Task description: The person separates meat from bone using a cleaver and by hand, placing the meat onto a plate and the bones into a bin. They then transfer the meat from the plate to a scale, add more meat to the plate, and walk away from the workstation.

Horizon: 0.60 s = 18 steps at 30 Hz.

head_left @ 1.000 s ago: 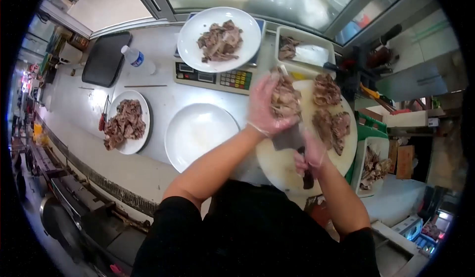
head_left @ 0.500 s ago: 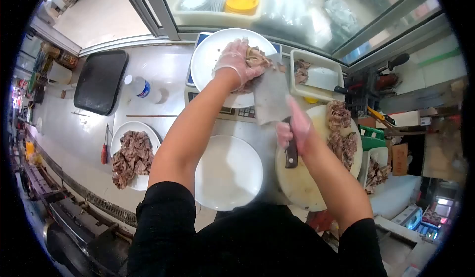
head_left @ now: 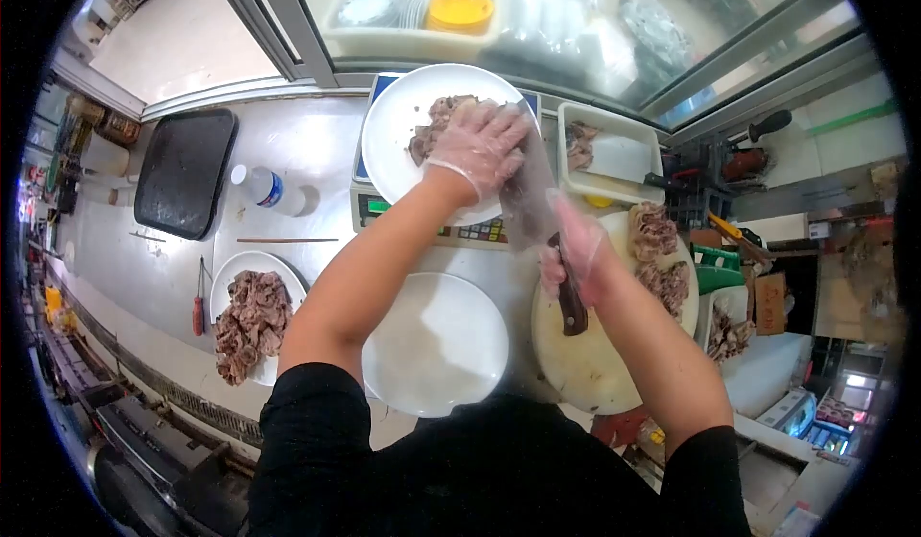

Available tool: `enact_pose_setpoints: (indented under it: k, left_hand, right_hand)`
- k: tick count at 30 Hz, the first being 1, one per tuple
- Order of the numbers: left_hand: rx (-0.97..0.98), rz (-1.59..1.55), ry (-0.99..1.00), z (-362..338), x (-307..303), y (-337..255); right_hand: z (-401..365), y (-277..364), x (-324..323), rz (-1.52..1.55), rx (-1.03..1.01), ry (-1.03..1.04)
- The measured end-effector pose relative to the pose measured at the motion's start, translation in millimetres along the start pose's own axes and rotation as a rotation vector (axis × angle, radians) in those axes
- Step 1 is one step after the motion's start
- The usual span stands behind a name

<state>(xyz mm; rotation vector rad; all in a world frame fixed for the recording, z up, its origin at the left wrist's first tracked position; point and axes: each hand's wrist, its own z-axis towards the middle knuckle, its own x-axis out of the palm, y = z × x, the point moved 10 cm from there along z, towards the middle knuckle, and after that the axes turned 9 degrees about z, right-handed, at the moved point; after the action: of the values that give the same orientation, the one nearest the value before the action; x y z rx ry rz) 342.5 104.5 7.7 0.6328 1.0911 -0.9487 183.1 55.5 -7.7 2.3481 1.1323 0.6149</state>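
Observation:
My left hand [head_left: 480, 148], in a clear plastic glove, lies with fingers outstretched over the right part of a white plate [head_left: 384, 143], close against the cleaver blade [head_left: 530, 187]. Sliced cooked meat [head_left: 443, 119] rests on that plate, partly under the hand. The plate sits on a digital scale [head_left: 376, 207] with a green display. My right hand [head_left: 583, 244], gloved too, is closed round the cleaver's dark handle [head_left: 573, 307]. The broad blade is tilted at the plate's right edge. Below the right hand is a round cutting board [head_left: 576, 374] with meat chunks [head_left: 654, 235].
A bare white plate [head_left: 436, 345] lies nearest my body. Another plate of meat [head_left: 251, 316] is at left, beside a screwdriver [head_left: 199, 311]. Further back are a black tray [head_left: 187, 172] and a plastic bottle [head_left: 257, 187]. A white bin [head_left: 624, 158] stands at the back right.
My left hand has flattened and shifted slightly down and right. The meat it covered now shows on the plate to its left. The cleaver has stayed beside the plate's right edge.

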Motion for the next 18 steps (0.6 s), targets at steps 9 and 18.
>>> enact_pose_setpoints:
  k: [9,18]
  left_hand:
    - [0.016,0.196,0.209,-16,9,-4]
    - [-0.226,0.083,0.222,-45,15,45]
  right_hand:
    - [-11,-14,-29,0.015,0.013,-0.051]
    - [-29,-25,-65,0.041,-0.080,-0.115]
